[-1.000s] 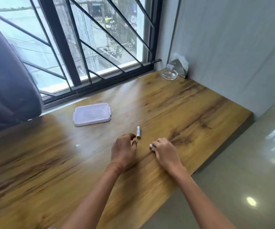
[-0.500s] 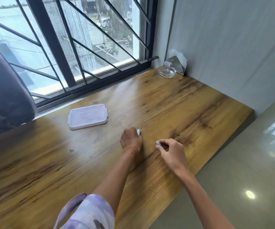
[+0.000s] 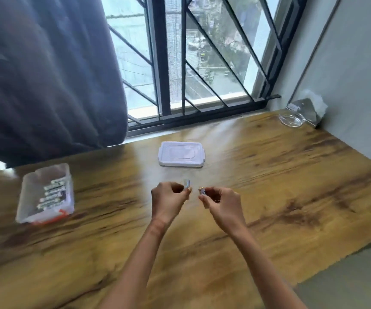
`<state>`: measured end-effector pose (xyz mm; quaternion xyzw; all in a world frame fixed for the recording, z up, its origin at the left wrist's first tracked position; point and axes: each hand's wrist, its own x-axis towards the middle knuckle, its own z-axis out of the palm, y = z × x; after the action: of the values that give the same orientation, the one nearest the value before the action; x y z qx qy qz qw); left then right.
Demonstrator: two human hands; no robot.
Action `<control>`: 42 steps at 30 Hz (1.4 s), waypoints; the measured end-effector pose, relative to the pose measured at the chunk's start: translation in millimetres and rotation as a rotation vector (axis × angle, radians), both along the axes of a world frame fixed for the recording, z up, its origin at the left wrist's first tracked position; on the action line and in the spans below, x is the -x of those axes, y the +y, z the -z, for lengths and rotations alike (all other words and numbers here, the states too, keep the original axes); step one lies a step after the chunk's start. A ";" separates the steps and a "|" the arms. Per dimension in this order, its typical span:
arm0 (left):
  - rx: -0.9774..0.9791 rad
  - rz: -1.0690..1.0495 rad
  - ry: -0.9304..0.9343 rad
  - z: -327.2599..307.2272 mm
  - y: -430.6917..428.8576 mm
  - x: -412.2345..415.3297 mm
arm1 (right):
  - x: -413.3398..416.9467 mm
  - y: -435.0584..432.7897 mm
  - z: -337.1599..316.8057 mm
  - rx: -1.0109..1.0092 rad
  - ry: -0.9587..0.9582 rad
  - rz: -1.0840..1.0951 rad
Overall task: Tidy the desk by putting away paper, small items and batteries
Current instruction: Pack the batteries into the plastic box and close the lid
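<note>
Wooden desk (image 3: 291, 186) with a dark, streaked grain, seen from above and filling the lower two thirds of the frame. Its far edge meets a window (image 3: 191, 63) fitted with black diagonal bars, and a dark grey curtain (image 3: 46, 74) hangs over the upper left. A pale wall (image 3: 358, 74) closes the right side, and a strip of grey floor (image 3: 347, 286) shows at the lower right corner.

Centre of frame: two bare forearms rise from the bottom edge. The left hand (image 3: 169, 200) has its fingers curled and pinches a small white-wrapped cell, the left battery (image 3: 187, 183), between thumb and fingertips, with one end standing up above the fingers. The right hand (image 3: 221, 205) likewise pinches a second cell, the right battery (image 3: 202, 191), whose yellowish end points up and to the left. The two batteries are near each other but apart, with a narrow gap between the hands. Whether either hand touches the desk cannot be told.

Just beyond the hands, a white plastic lid (image 3: 181, 153) lies flat on the desk, apart from both hands.

Left of frame: a clear plastic container (image 3: 27, 190), blurred and open-topped, sits on the desk well apart from the lid. Several stored batteries (image 3: 52, 195) lie side by side inside it, and an orange-red patch shows at its near edge.

Upper right: a glass ashtray (image 3: 291, 119) stands in the desk corner, just beside a metal napkin holder (image 3: 307, 109) with white tissue, against the wall.
</note>
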<state>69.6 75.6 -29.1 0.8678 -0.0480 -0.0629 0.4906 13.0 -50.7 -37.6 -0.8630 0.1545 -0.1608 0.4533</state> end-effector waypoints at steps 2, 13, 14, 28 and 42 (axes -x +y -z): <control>0.017 -0.092 -0.055 -9.9 35.2 -2.7 | -14.4 28.3 -5.1 -0.010 -0.025 -0.072; -0.218 -0.522 -0.246 -17.3 229.5 -30.4 | -57.8 168.0 -17.6 -0.063 -0.153 -0.376; -0.277 -0.528 -0.235 -14.6 242.6 -34.3 | -60.0 176.6 -17.4 -0.066 -0.157 -0.389; -0.474 -0.305 -0.291 8.0 289.9 -51.8 | -98.0 236.7 -12.8 0.205 -0.141 -0.481; -0.230 -0.408 -0.272 21.1 331.6 -49.4 | -162.2 312.5 -2.4 0.687 0.078 -0.851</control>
<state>118.9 407.2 -50.2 0.9101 0.0701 0.1493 0.3802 175.2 261.9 -35.2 -0.9530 -0.2532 0.0276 0.1642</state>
